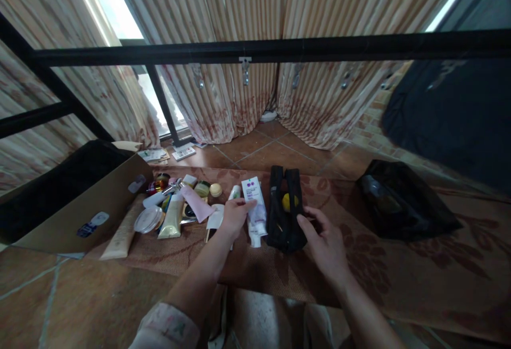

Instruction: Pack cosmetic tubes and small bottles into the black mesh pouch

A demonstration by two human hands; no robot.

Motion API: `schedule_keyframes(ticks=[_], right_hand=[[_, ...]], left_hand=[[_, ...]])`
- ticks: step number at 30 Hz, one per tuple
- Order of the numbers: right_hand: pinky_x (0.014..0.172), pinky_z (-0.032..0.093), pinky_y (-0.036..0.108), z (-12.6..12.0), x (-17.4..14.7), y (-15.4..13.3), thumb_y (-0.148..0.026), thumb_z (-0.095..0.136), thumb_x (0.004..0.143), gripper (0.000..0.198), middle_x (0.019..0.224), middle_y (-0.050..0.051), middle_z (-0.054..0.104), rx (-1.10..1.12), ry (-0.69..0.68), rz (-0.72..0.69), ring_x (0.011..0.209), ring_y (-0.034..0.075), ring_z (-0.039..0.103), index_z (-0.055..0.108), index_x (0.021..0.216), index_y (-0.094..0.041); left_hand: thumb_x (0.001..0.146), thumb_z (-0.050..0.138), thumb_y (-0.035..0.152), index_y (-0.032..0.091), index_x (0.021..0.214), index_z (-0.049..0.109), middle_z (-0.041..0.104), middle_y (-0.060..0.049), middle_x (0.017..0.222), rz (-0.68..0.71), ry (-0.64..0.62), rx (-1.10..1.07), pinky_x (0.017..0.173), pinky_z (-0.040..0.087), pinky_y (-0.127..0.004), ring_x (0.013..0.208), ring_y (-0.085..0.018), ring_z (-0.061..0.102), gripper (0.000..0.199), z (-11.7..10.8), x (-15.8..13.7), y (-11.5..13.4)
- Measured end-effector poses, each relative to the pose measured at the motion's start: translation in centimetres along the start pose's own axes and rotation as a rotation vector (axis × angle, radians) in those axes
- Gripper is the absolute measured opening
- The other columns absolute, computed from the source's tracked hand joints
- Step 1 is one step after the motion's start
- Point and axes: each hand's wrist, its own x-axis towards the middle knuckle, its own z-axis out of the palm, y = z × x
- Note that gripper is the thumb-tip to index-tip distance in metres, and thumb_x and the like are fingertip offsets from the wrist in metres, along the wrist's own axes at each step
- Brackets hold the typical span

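My left hand [235, 215] grips the side of a white tube with purple print [251, 189]. Part of another white tube shows below it. Close by on the right, an open black zip pouch [275, 210] lies on the brown patterned cloth, a yellow round thing [287, 201] visible inside. The pouch's right edge is pinched between the thumb and fingers of my right hand [319, 232]. Just behind my left hand is a small white tube [235, 192], partly covered.
To the left lie a pink tube [195, 202], a pale gold tube [171, 218], a clear round tub [148, 219], a beige tube [122, 234] and several jars. A cardboard box [115, 194] stands beyond them. At right sits a black plastic bag [403, 200]. A dark rail [279, 50] crosses behind.
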Motion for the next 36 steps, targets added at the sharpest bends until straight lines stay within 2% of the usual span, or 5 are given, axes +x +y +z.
schedule_keyframes(ticks=[4, 10, 17, 28, 36], right_hand=[[0.077, 0.051, 0.035, -0.1, -0.1, 0.0, -0.054, 0.06, 0.081, 0.043, 0.096, 0.007, 0.072, 0.014, -0.025, 0.001, 0.086, 0.022, 0.067, 0.065, 0.108, -0.02], [0.074, 0.051, 0.034, -0.3, -0.1, 0.2, -0.054, 0.06, 0.081, 0.043, 0.093, 0.006, 0.072, 0.001, -0.036, 0.016, 0.083, 0.022, 0.067, 0.064, 0.108, -0.021], [0.075, 0.051, 0.036, -0.5, -0.1, 0.3, -0.051, 0.061, 0.081, 0.042, 0.099, 0.008, 0.071, -0.028, 0.025, -0.031, 0.087, 0.023, 0.066, 0.064, 0.11, -0.02], [0.072, 0.051, 0.033, -0.4, 0.1, 0.3, -0.042, 0.059, 0.08, 0.039, 0.101, 0.008, 0.07, -0.004, 0.084, -0.079, 0.085, 0.021, 0.064, 0.066, 0.111, -0.019], [0.072, 0.051, 0.032, -0.4, -0.2, 0.1, -0.041, 0.061, 0.08, 0.041, 0.104, 0.008, 0.071, 0.054, 0.072, -0.035, 0.085, 0.021, 0.065, 0.064, 0.113, -0.018]], left_hand=[[0.052, 0.08, 0.033, 0.012, 0.065, 0.07, 0.07, -0.007, 0.063, 0.08, 0.17, 0.092, 0.062, 0.05, -0.031, 0.059, -0.019, 0.064, 0.027, -1.6, 1.3, 0.1], [0.052, 0.079, 0.03, 0.013, 0.065, 0.071, 0.07, -0.007, 0.063, 0.12, 0.262, 0.168, 0.06, 0.049, -0.03, 0.06, -0.021, 0.065, 0.023, -3.0, 1.9, 0.6], [0.051, 0.082, 0.037, 0.011, 0.07, 0.072, 0.071, -0.008, 0.067, 0.131, 0.102, 0.099, 0.061, 0.051, -0.032, 0.06, -0.02, 0.064, 0.034, -2.3, 1.0, 1.3], [0.059, 0.074, 0.022, 0.014, 0.075, 0.074, 0.073, -0.008, 0.075, 0.093, -0.048, 0.136, 0.065, 0.052, -0.032, 0.065, -0.021, 0.065, 0.018, -0.8, 0.2, 1.1], [0.056, 0.072, 0.015, 0.018, 0.057, 0.071, 0.066, -0.002, 0.053, 0.085, 0.038, 0.389, 0.057, 0.046, -0.025, 0.06, -0.019, 0.062, 0.003, -1.1, 0.0, 0.3]])
